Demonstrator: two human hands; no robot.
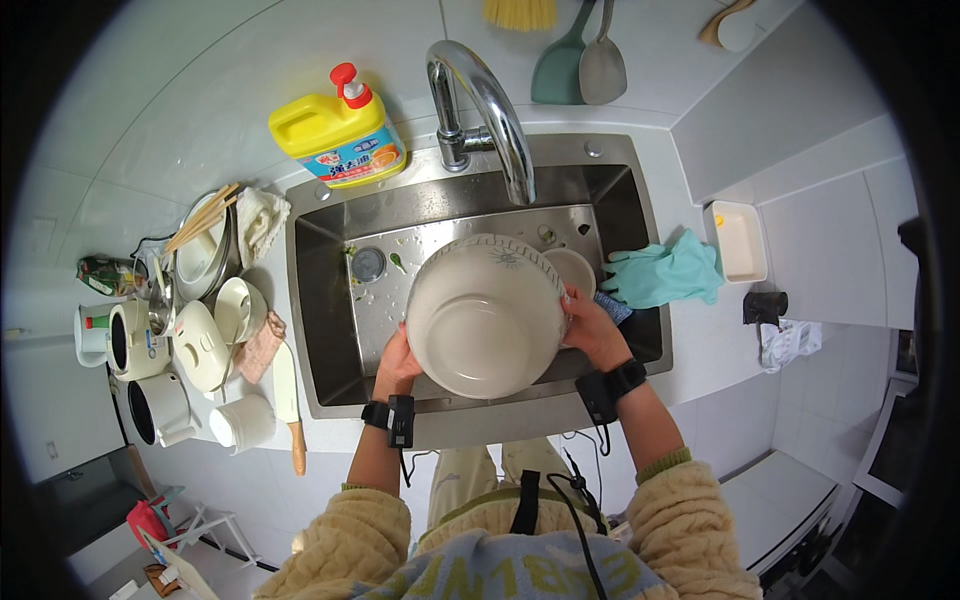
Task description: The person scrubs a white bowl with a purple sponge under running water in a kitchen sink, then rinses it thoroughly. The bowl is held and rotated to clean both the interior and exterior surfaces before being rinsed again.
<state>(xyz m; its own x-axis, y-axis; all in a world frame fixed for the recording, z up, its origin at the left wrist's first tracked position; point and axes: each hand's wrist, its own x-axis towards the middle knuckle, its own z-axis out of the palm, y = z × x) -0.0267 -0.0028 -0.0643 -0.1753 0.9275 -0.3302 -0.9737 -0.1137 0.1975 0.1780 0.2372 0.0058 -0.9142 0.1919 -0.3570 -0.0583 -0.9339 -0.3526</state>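
Note:
A large cream ceramic bowl [487, 322], its base facing the camera, is held over the steel sink [484, 154]. My left hand [397, 360] grips its left side and my right hand [592, 326] its right side, thumb along the wall; most fingers are hidden behind it. Under its right edge a smaller pale bowl [574, 270] sits in the sink, beside a partly covered blue patterned cloth [613, 306]. Green scraps and water drops dot the sink floor around the drain [368, 265]. The chrome faucet [487, 105] arches above the sink; no running water is visible.
A yellow detergent jug [337, 139] stands behind the sink at left. Bowls, pots, chopsticks [201, 217], a pink cloth [261, 347] and a wood-handled knife [286, 390] crowd the left counter. Teal rubber gloves [664, 270] lie over the sink's right rim, near a white tray [739, 241].

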